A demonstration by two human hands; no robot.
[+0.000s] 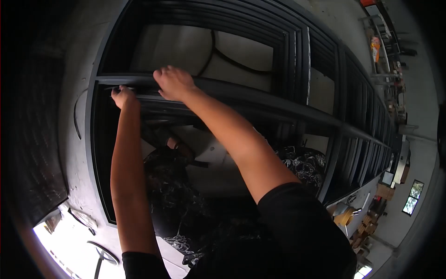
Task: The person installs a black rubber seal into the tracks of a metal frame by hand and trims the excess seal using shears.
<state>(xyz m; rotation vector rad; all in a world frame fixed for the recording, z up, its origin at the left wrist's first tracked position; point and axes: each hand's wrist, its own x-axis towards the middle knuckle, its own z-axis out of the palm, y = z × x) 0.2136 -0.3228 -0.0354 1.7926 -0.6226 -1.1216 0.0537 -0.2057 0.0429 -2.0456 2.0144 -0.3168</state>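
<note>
Dark grey metal frames lie stacked below me, and a long crossbar (241,95) runs through the middle of the top one. At the left end of this bar, my left hand (123,97) is pinched around a small thin piece at the bar's near edge; its kind is too dark to make out. My right hand (174,83) rests on the crossbar a little farther right, its fingers curled over the far edge. The fingertips of the right hand are partly hidden. Both forearms reach in from the lower edge.
Several more frames (362,88) stretch away to the right. Shelving with assorted goods (383,51) lines the far right wall, with cardboard boxes (364,228) lower down. A pedestal fan (103,253) stands at the lower left. A dark cable (77,116) lies on the floor at left.
</note>
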